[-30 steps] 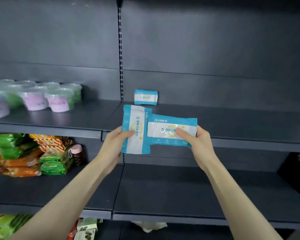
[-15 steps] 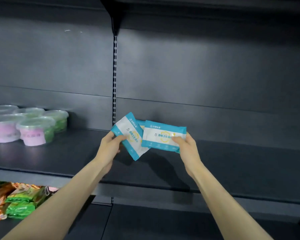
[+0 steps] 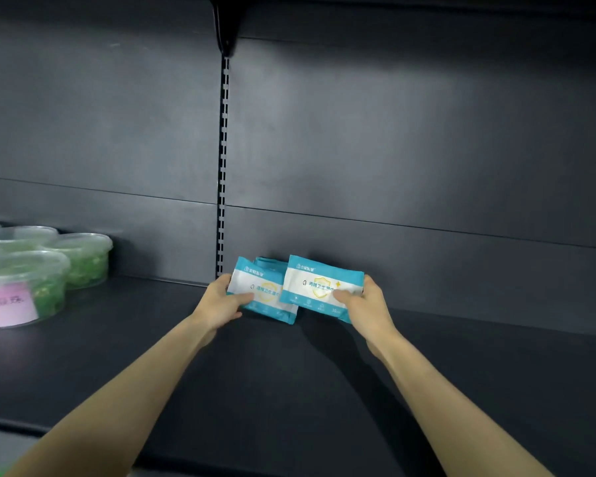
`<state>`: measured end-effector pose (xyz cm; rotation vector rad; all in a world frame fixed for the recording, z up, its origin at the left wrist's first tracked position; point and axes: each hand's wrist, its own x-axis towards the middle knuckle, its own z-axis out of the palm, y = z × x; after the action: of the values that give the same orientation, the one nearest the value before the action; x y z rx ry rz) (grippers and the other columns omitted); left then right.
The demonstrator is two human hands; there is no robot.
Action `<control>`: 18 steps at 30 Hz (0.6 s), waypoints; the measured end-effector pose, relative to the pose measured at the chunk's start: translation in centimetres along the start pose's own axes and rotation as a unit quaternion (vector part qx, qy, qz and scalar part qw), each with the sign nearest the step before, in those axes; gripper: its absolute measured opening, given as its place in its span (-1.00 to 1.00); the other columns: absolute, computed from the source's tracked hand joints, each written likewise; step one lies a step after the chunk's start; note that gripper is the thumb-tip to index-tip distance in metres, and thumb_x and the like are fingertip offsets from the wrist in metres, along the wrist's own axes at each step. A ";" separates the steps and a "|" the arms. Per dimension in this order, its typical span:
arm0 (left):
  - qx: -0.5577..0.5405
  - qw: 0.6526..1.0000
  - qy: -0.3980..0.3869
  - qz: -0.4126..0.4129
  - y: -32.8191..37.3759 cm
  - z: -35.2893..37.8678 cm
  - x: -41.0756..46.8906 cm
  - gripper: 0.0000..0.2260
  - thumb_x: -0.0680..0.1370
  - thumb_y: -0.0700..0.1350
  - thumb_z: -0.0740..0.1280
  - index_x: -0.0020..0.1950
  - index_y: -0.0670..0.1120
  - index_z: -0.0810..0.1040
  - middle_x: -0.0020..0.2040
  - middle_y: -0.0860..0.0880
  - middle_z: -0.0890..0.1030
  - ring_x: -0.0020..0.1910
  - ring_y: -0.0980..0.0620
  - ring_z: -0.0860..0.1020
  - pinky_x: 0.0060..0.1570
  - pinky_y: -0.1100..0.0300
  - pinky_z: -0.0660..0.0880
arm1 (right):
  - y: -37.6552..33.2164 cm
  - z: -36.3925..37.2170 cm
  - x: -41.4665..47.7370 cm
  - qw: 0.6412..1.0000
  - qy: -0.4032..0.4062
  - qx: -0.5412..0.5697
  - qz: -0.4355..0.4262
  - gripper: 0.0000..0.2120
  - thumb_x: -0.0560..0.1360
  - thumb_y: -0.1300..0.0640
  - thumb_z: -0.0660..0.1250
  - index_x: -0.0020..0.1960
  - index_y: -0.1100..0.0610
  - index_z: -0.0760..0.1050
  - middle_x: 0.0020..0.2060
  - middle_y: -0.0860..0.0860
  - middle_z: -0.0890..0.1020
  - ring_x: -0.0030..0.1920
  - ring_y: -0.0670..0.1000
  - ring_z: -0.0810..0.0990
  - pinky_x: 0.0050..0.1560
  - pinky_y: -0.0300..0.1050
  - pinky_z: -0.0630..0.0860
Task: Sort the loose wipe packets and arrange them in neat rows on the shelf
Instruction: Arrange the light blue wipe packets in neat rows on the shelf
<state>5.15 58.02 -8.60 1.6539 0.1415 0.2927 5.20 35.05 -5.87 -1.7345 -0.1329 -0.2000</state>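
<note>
Placing step under way, at the back of the shelf (image 3: 289,390). Left hand (image 3: 221,301): grip clamped on the left packet (image 3: 260,292), thumb across its front face, fingers behind. Right hand (image 3: 367,304): grip clamped on the right packet (image 3: 319,285) in the same way, thumb on the front near the right end. Both packets are held face-forward and roughly upright, each tilted slightly down to the right; the right packet overlaps the right edge of the left one. The lower corner of the left packet sits very close to the shelf surface; cannot tell whether it touches. A third packet (image 3: 272,261) shows as a blue edge just behind the two, against the back panel (image 3: 427,256), right of the slotted upright (image 3: 223,166). Clear tubs (image 3: 25,287) with green contents and a pink label stand well apart on the left. Judgement: the row is only starting. The next move calls for separating the overlap, squaring both packets level, and setting them down side by side in line with the third packet before either grip lets go. Risk: thin soft packets may tip forward once released.
</note>
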 end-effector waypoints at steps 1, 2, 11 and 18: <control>0.022 1.000 0.000 0.004 -0.2 0.0 0.6 -0.79 0.54 -0.27 0.34 0.12 -0.07 0.44 0.12 -0.08 0.60 0.02 0.01 0.58 -0.11 0.19 0.49 | 0.2 0.1 0.5 1.000 0.000 -0.009 0.000 -0.77 0.55 0.24 0.31 0.15 0.07 0.36 0.02 -0.06 0.52 -0.08 -0.11 0.54 -0.29 -0.31 0.49; 0.040 0.999 0.000 0.009 -0.4 0.0 1.2 -0.78 0.53 -0.27 0.35 0.14 -0.10 0.44 0.12 -0.09 0.60 0.01 0.01 0.57 -0.10 0.20 0.49 | 0.4 0.2 1.0 1.000 0.000 -0.017 0.000 -0.77 0.55 0.25 0.32 0.15 0.07 0.36 0.03 -0.05 0.53 -0.07 -0.10 0.54 -0.27 -0.29 0.50; 0.171 0.984 0.019 0.036 -1.0 0.6 4.8 -0.64 0.44 -0.21 0.47 0.22 -0.14 0.55 0.11 -0.08 0.64 0.04 -0.02 0.59 0.13 0.11 0.51 | 1.8 0.0 3.7 0.998 -0.019 -0.058 -0.011 -0.81 0.53 0.29 0.32 0.11 0.11 0.44 0.05 0.00 0.61 -0.03 -0.09 0.60 -0.18 -0.26 0.55; 0.257 0.961 0.068 0.078 -0.7 1.8 5.6 -0.67 0.41 -0.18 0.51 0.13 -0.19 0.57 0.07 -0.10 0.64 0.02 -0.02 0.58 -0.02 0.26 0.44 | 2.3 0.0 5.1 0.995 -0.016 -0.095 -0.014 -0.78 0.51 0.26 0.37 0.12 0.13 0.45 0.10 0.03 0.61 0.04 -0.01 0.61 -0.17 -0.24 0.57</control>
<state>11.08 57.85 -8.88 2.1668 0.2036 0.5223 10.64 34.51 -7.08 -1.9272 -0.1655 -0.2119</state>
